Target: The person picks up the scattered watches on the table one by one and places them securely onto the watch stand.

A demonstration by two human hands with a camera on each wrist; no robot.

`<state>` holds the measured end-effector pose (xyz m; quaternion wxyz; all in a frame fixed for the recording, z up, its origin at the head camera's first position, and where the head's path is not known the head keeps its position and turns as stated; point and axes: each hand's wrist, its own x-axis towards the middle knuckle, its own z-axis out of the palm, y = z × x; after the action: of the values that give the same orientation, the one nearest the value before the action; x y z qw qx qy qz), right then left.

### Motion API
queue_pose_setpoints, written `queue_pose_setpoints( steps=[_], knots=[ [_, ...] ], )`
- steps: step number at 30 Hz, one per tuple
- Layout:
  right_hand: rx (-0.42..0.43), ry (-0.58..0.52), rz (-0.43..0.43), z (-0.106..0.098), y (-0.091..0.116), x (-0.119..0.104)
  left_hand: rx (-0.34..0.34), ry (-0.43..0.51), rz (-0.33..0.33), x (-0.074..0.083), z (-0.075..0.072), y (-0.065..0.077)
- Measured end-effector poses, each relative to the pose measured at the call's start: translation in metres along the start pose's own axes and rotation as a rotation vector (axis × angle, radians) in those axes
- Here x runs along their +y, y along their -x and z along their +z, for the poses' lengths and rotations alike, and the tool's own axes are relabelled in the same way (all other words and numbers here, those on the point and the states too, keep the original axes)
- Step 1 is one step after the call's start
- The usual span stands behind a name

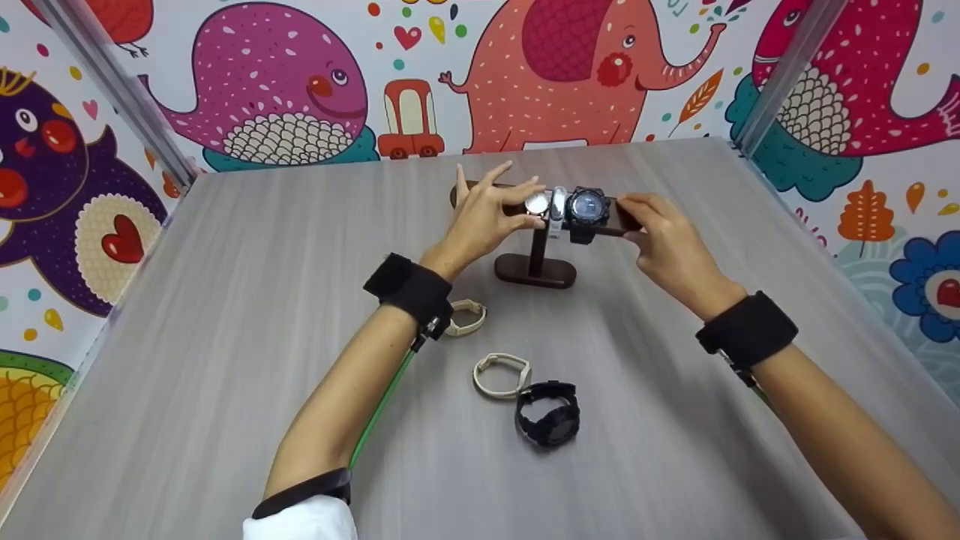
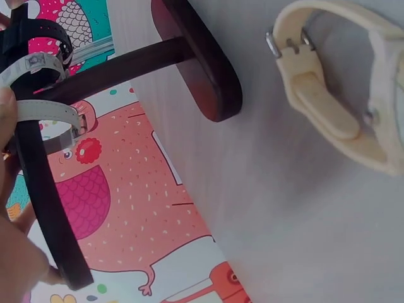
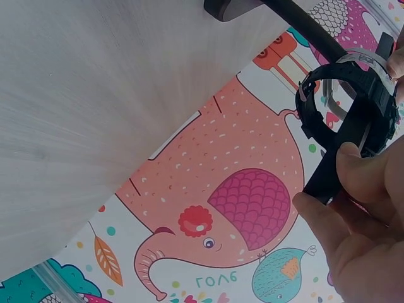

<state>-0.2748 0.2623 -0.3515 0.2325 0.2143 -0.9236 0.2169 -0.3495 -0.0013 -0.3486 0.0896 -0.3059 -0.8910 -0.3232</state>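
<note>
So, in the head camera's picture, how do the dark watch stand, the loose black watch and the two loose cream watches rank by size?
1. Dark watch stand
2. Loose black watch
3. Nearer cream watch and farther cream watch: not ranked; their different distances from the camera make it unsure.

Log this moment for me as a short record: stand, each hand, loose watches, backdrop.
Stand: dark watch stand
On its bar, left to right in the head view: silver-faced watch, slim pale watch, black watch
Left hand: pinches the silver-faced watch
Right hand: grips the bar's right end
Loose on table: cream watch, another cream watch, second black watch
Backdrop: cartoon animal wall
</note>
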Motion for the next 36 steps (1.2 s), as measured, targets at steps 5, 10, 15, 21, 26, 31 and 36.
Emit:
queue_pose_setpoints(
  steps=[5,10,15,21,26,31,36],
  knots=[
    [-0.008,-0.007,-0.003,0.001,0.0,-0.002,0.001,0.0,0.002,-0.001,-0.001,0.005],
    [-0.013,-0.015,0.012,0.0,-0.001,-0.004,-0.009,-0.015,0.004,-0.001,-0.002,0.008],
    [-0.023,-0.006,0.007,0.0,-0.002,-0.005,-0.003,-0.022,0.02,-0.002,-0.002,0.009],
    [-0.038,-0.049,0.036,0.001,0.001,-0.002,-0.025,-0.021,0.04,0.002,-0.002,0.012],
    [-0.06,-0.09,0.145,-0.005,0.007,-0.009,-0.014,0.032,0.091,0.023,-0.008,0.022],
    [0.02,-0.142,0.188,-0.016,0.024,-0.034,-0.109,0.103,0.24,0.05,-0.026,0.051],
    [0.026,-0.202,0.177,-0.021,0.05,-0.057,-0.223,0.105,0.369,0.065,-0.035,0.087]
  ],
)
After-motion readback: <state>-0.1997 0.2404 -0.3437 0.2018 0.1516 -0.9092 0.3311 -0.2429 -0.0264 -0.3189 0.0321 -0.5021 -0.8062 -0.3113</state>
